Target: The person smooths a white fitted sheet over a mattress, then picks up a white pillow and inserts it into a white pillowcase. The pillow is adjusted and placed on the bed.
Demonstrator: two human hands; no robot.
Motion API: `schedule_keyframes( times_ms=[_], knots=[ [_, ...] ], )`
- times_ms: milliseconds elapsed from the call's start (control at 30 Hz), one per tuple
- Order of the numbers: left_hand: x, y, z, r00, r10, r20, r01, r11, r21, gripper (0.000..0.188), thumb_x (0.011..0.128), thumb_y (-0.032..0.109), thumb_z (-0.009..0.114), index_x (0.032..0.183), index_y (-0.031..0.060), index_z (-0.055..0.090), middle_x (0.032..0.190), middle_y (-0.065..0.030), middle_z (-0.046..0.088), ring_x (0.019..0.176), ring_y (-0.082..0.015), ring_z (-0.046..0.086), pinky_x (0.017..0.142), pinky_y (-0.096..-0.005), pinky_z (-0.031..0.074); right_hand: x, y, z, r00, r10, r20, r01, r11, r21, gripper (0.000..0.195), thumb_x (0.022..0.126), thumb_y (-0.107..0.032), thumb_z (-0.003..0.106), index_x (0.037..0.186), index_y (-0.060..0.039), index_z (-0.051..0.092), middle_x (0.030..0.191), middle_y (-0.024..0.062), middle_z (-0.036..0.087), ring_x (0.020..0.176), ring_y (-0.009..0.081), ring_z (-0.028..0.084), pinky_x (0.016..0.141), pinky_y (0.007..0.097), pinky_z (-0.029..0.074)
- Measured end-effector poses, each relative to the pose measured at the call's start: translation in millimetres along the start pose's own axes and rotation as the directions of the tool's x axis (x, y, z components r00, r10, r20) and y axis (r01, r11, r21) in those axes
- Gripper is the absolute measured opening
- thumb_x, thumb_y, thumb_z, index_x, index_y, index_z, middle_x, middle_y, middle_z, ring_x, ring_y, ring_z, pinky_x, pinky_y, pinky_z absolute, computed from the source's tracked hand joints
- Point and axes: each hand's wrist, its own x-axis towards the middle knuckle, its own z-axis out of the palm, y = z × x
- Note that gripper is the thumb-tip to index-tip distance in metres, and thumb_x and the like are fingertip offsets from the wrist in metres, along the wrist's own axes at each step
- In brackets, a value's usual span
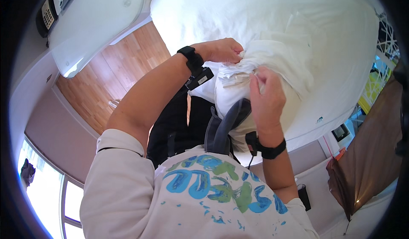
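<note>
Bunched white cloth [268,52], possibly a pillowcase, lies at the near edge of a bed with a white sheet [198,12]. My left hand [225,50] pinches its gathered folds from the left, the fingertips partly buried in the fabric. Just to the right and nearer to me, my right hand [268,95] grips the same gathered edge between thumb and fingers. Under the folds a cream-coloured padded piece [289,100], perhaps a pillow, shows below and to the right. A strap with a small black device [199,78] is on my left wrist; another black strap [271,149] circles my right.
On the left stands a glass-topped table [99,18] with a telephone [48,15] at its far end. Wood flooring [127,57] runs between table and bed. Brown fabric [367,136] hangs on the right, near a white lattice panel [386,37]. A window [44,188] is at lower left.
</note>
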Motion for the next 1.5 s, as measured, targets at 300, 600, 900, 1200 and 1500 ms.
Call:
schedule_keyframes(
  times_ms=[300,600,900,1200,1500],
  knots=[
    [-10,-23,20,0.890,-0.263,-0.373,-0.020,0.794,-0.607,0.023,0.082,0.021,0.070,0.090,-0.0014,0.072,0.079,-0.0056,0.067,0.074,-0.0166,0.060,0.066,-0.0324,0.047,33,39,-12,0.792,-0.333,0.512,0.392,0.920,-0.007,0.026,0.071,-0.006,0.070,0.097,-0.0068,0.066,0.092,0.0115,0.065,0.093,0.0314,0.063,0.084,0.0416,0.052],
    [-17,-48,39,0.839,-0.259,-0.478,-0.072,0.819,-0.569,0.021,0.086,0.022,0.073,0.090,0.0012,0.072,0.081,0.0004,0.064,0.074,-0.0087,0.055,0.067,-0.0251,0.046,-72,32,-6,0.632,-0.344,0.695,0.311,0.933,0.179,0.017,0.082,-0.021,0.072,0.088,-0.0065,0.064,0.085,0.0129,0.065,0.082,0.0342,0.065,0.075,0.0454,0.052],
    [-37,14,18,0.881,-0.053,-0.469,-0.184,0.878,-0.443,0.025,0.093,0.018,0.069,0.107,-0.0019,0.071,0.092,0.0005,0.069,0.084,-0.0074,0.059,0.080,-0.0248,0.048,-16,25,16,0.979,-0.164,0.120,0.142,0.974,0.178,0.041,0.085,-0.029,0.074,0.114,-0.0031,0.061,0.098,0.0123,0.063,0.089,0.0315,0.062,0.076,0.0393,0.051],
    [-5,4,16,0.750,0.045,-0.660,-0.160,0.981,-0.114,0.031,0.087,0.023,0.072,0.075,-0.0050,0.063,0.060,-0.0029,0.050,0.060,-0.0098,0.043,0.053,-0.0319,0.039,-16,-16,79,0.849,-0.294,0.440,0.482,0.772,-0.414,0.018,0.079,-0.013,0.065,0.092,-0.0019,0.063,0.075,0.0072,0.063,0.071,0.0226,0.065,0.061,0.0342,0.053],
    [-39,-21,12,0.925,-0.123,-0.361,-0.102,0.833,-0.544,0.022,0.093,0.022,0.073,0.108,0.0056,0.072,0.090,0.0036,0.066,0.077,-0.0040,0.052,0.070,-0.0217,0.041,-40,53,22,0.893,-0.118,0.435,-0.031,0.946,0.321,0.017,0.097,-0.020,0.060,0.106,-0.0067,0.065,0.091,0.0155,0.068,0.082,0.0351,0.067,0.071,0.0429,0.054]
  ],
)
